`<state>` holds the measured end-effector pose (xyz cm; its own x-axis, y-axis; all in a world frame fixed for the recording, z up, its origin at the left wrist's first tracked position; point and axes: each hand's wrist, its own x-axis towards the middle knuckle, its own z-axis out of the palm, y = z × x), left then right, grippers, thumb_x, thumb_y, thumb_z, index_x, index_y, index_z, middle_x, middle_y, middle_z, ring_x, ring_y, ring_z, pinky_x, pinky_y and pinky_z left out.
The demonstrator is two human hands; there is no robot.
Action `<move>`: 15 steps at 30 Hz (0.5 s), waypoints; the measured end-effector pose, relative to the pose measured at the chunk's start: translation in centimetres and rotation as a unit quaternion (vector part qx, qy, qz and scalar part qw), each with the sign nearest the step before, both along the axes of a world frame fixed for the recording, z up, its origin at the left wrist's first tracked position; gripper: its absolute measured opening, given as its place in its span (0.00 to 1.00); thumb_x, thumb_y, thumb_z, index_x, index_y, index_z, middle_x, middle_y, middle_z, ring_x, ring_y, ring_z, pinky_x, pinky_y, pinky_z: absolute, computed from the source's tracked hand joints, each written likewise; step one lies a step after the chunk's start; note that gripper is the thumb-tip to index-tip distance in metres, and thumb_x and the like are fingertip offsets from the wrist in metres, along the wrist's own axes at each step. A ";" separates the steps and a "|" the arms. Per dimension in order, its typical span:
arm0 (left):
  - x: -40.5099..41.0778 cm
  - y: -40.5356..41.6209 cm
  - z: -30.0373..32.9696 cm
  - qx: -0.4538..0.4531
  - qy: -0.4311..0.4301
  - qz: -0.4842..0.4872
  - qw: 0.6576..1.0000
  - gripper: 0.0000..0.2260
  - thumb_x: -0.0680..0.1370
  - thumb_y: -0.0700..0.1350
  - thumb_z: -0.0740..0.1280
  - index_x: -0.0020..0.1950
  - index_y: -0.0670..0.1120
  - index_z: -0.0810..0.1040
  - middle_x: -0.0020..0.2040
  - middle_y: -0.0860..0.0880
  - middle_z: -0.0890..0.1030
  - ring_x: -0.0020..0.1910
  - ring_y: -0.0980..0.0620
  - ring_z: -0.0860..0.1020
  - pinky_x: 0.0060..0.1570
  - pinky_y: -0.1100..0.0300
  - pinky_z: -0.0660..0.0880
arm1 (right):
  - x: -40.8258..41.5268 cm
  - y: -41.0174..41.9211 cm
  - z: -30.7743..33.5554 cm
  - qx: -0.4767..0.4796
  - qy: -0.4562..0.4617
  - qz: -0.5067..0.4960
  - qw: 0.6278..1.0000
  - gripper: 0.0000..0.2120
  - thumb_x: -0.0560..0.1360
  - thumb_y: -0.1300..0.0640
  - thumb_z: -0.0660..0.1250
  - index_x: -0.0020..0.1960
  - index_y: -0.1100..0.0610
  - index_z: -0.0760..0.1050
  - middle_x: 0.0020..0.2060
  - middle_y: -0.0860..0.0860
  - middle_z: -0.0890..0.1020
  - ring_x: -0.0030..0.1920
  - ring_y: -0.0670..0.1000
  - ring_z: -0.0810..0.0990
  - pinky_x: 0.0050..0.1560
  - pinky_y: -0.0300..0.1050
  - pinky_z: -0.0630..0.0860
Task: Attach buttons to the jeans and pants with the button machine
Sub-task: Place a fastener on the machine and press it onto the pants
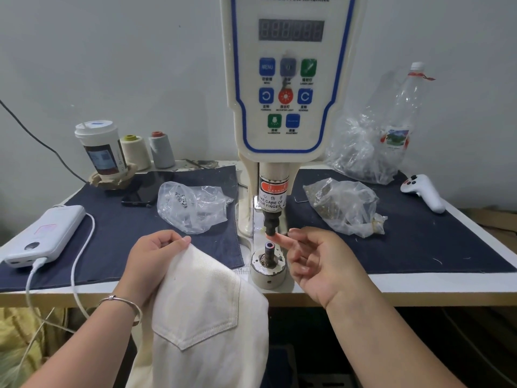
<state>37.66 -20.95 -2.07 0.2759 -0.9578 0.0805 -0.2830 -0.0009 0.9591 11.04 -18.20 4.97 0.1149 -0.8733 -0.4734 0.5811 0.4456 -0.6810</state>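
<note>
L hand (pixel 156 249) grips 1 pants (pixel 201 317); R hand (pixel 316 259) at 1 machine (pixel 282 113); 3 bags

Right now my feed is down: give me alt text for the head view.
A person's right hand reaches a fingertip up to the black upper punch of the servo button machine, above the lower die, while the left hand grips cream pants at the table edge. Plastic bags lie on dark cloth either side.

A white table (pixel 419 284) is carrying dark denim mats (pixel 419 242) either side of the button machine (pixel 288 79), a power bank (pixel 44 236) lying far left of it.
</note>
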 end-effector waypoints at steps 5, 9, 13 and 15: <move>0.0 -0.1 0.1 -0.001 0.023 -0.003 1.000 0.14 0.76 0.45 0.72 0.33 0.43 0.78 0.28 0.50 0.72 0.28 0.54 0.69 0.34 0.59 0.67 | 1.2 3.3 -0.9 -0.088 0.058 -0.064 0.992 0.04 0.73 0.66 0.63 0.46 0.62 0.76 0.43 0.59 0.86 0.25 0.46 0.74 0.22 0.36 0.64; 0.1 -0.1 0.1 0.000 0.028 -0.002 1.000 0.14 0.76 0.45 0.73 0.31 0.45 0.78 0.28 0.51 0.74 0.28 0.55 0.69 0.33 0.60 0.68 | 5.3 4.4 -1.6 -0.251 0.230 -0.024 0.940 0.10 0.72 0.67 0.66 0.37 0.54 0.79 0.35 0.55 0.84 0.27 0.46 0.74 0.26 0.36 0.67; 0.3 -0.2 0.1 -0.009 0.039 -0.014 0.999 0.13 0.76 0.44 0.73 0.34 0.41 0.78 0.30 0.48 0.73 0.32 0.52 0.68 0.36 0.57 0.65 | 10.4 0.0 -1.0 -0.430 0.490 0.069 0.755 0.06 0.74 0.61 0.67 0.44 0.52 0.80 0.37 0.46 0.82 0.39 0.46 0.79 0.41 0.44 0.76; 0.4 -0.1 0.1 -0.023 0.028 -0.020 0.999 0.14 0.77 0.44 0.72 0.35 0.38 0.77 0.30 0.48 0.72 0.32 0.52 0.67 0.37 0.57 0.63 | 12.7 -3.8 -0.6 -0.456 0.596 0.072 0.657 0.09 0.76 0.61 0.64 0.51 0.53 0.81 0.47 0.49 0.79 0.49 0.50 0.77 0.46 0.47 0.75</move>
